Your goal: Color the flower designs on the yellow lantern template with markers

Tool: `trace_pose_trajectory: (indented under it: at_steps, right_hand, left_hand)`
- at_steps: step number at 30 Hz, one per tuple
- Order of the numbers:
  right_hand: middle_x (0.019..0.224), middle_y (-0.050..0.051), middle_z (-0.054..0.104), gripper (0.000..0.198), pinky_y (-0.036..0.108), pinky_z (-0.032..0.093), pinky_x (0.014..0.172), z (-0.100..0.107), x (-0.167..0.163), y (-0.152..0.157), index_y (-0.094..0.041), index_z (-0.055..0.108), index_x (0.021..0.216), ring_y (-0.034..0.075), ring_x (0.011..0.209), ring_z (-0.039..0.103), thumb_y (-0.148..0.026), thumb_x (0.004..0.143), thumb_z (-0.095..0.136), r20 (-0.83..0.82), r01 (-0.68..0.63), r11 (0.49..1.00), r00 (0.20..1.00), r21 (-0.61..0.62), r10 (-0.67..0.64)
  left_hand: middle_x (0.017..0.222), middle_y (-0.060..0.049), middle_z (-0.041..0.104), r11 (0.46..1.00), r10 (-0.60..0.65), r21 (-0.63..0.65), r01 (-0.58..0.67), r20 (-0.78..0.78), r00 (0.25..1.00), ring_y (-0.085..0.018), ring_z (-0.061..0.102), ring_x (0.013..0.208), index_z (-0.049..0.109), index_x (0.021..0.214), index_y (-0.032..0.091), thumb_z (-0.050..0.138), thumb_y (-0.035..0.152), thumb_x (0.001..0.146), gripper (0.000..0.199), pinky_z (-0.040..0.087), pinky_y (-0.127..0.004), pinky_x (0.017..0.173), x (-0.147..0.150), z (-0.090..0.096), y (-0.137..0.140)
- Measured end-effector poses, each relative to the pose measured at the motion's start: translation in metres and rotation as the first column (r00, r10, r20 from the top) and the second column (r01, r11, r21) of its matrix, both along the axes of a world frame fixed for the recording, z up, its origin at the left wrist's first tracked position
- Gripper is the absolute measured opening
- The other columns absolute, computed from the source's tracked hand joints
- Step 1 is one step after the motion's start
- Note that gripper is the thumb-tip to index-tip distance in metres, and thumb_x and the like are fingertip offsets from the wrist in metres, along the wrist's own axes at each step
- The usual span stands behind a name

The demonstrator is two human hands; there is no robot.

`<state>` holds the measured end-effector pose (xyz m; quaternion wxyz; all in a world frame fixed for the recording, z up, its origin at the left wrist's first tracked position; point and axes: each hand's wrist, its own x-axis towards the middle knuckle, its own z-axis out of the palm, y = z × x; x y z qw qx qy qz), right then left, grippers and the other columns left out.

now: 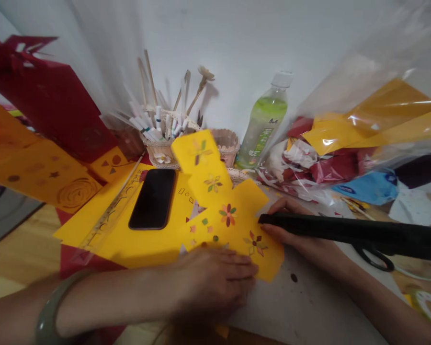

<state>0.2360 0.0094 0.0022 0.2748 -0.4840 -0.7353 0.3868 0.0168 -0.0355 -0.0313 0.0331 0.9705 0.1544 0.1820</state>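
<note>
My left hand lies flat on the lower edge of a yellow paper sheet that carries flower shapes in red, green and orange petals. Its fingers point right, and a green bangle circles the wrist. At the sheet's right side, my right hand has its fingers curled around the near end of a long black object, whose kind I cannot make out and which covers part of the hand. Behind, a narrower yellow card with two petal flowers leans up from the sheet.
A black phone rests on yellow paper at left, beside a clear ruler. Baskets of markers and a green drink bottle stand along the wall. Red and orange paper bags rise at left; plastic-wrapped paper and scissors lie right.
</note>
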Motion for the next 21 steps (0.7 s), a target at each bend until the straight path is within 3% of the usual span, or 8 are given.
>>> trace_pose_trajectory:
  at_steps: [8,11,14,21]
  right_hand:
    - [0.072,-0.002,0.058,0.017,0.024,0.045,0.057,0.010,0.005,-0.005,-0.022,0.051,0.077,0.014,0.066,0.055,-0.031,0.073,0.065,0.043,0.079,0.990,0.996,0.115,-0.084]
    - [0.065,-0.003,0.057,0.012,0.022,0.043,0.048,0.009,0.004,-0.013,-0.022,0.051,0.076,0.013,0.055,0.054,-0.029,0.074,0.062,0.094,0.020,0.997,0.995,0.075,-0.027]
    - [0.066,-0.003,0.059,0.010,0.022,0.046,0.048,0.004,0.001,-0.018,-0.024,0.051,0.078,0.012,0.054,0.055,-0.027,0.075,0.060,0.084,-0.008,0.999,0.996,0.053,0.003]
    - [0.060,-0.004,0.056,0.013,0.020,0.040,0.038,-0.006,-0.005,-0.020,-0.024,0.051,0.073,0.010,0.045,0.050,-0.028,0.071,0.063,0.020,0.068,0.997,0.997,-0.023,-0.068]
  left_hand:
    - [0.116,-0.005,0.060,0.990,0.120,0.077,-0.118,-0.019,0.993,-0.017,0.055,0.105,0.056,0.110,0.009,0.032,0.014,0.092,0.030,0.044,-0.027,0.089,0.006,0.005,-0.007]
    - [0.117,-0.007,0.059,0.993,0.083,0.089,-0.079,-0.035,0.996,-0.018,0.055,0.104,0.055,0.111,0.008,0.030,0.014,0.092,0.031,0.044,-0.029,0.087,0.002,0.007,-0.003]
    - [0.118,-0.006,0.058,0.995,0.046,0.092,-0.041,-0.054,0.997,-0.018,0.053,0.106,0.054,0.113,0.009,0.027,0.015,0.094,0.033,0.043,-0.028,0.088,-0.001,0.009,-0.001]
    - [0.116,-0.002,0.060,0.998,0.014,0.060,-0.012,-0.027,1.000,-0.016,0.052,0.107,0.058,0.108,0.012,0.023,0.015,0.094,0.038,0.042,-0.026,0.086,-0.007,0.009,0.005]
